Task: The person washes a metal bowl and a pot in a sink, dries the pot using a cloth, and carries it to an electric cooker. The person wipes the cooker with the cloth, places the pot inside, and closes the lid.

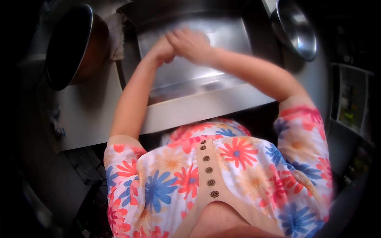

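Over the metal sink (182,77), my two hands are pressed together at the end of bent arms. My right hand (192,44) lies over my left hand (162,50), its fingers wrapped across the knuckles. Curled and partly covered, the left fingers look closed; whether anything is between the palms is hidden. Both hands are slightly smeared by motion. The shiny sink floor lies beneath them.
A large dark-mouthed pot (93,51) stands on the left counter, with a pale cloth (116,35) beside it. On the right side rests a shiny metal bowl (299,33). The pale counter edge (206,105) runs between my body and the sink.
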A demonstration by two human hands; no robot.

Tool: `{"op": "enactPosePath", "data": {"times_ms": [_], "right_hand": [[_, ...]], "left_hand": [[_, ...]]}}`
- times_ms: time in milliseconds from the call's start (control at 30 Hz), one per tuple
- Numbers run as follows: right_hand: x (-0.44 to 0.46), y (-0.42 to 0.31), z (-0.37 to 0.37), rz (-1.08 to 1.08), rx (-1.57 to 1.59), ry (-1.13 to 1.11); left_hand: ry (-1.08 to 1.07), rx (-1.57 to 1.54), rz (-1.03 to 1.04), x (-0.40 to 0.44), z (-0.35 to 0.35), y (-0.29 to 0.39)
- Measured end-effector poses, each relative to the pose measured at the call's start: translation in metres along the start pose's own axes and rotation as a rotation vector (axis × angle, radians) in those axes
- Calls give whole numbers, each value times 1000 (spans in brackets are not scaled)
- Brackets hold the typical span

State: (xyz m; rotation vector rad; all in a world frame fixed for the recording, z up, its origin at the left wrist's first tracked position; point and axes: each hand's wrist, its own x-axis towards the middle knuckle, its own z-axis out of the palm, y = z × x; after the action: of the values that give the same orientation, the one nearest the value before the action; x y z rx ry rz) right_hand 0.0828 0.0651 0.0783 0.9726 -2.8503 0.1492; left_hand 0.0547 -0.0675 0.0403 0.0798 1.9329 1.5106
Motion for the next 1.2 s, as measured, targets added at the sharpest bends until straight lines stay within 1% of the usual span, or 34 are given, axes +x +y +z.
{"op": "enactPosePath", "data": {"times_ms": [33,67,167,200,300,333,367,433,467,500,533,567,633,667,733,800,833,867,967,1033,1067,1167,1200], "right_hand": [[-1,3,2,24,3,-64],[-1,5,4,47,8,-129],[5,7,8,153,45,-412],[1,8,19,142,32,-338],[-9,10,50,235,115,-332],[-10,11,62,257,190,-326],[-10,16,72,244,269,-383],[-7,15,63,223,426,-502],[-13,23,53,379,783,-599],[-17,35,51,298,1005,-666],[-21,36,34,425,1155,-668],[-24,35,17,553,1301,-666],[-33,41,15,566,1350,-507],[-37,43,14,573,1375,-426],[-42,45,9,537,1372,-354],[-46,51,8,463,1362,-285],[-47,53,7,484,1382,-251],[-48,54,5,506,1407,-218],[-48,52,-7,545,1406,-82],[-47,55,-12,567,1349,-23],[-47,54,-17,580,1277,-13],[-46,46,-41,531,1098,-306],[-48,46,-39,426,948,-333]], "left_hand": [[-110,-97,-49,-2,-1,0],[-116,-119,-104,2,4,-9],[68,169,-43,-7,24,-10],[150,392,94,-4,27,-16],[432,781,136,15,37,-51],[362,824,36,1,37,-35],[355,878,81,-1,36,-37],[330,982,174,-6,33,-40],[338,968,185,-8,32,-39],[346,954,196,-13,30,-31],[356,942,209,-17,29,-26],[380,883,297,-19,27,-28],[419,758,479,-22,22,-31],[340,567,419,-24,21,-32],[180,189,293,-35,15,-21],[-9,-96,142,-40,3,-17],[-104,-243,73,-41,-1,-15],[-95,-316,63,-43,-2,-14],[123,-363,0,-45,0,-11],[294,-551,67,-45,-1,-11],[380,-645,102,-45,-2,-11],[230,-952,219,-50,-4,1],[145,-982,269,-48,-4,4]]}}
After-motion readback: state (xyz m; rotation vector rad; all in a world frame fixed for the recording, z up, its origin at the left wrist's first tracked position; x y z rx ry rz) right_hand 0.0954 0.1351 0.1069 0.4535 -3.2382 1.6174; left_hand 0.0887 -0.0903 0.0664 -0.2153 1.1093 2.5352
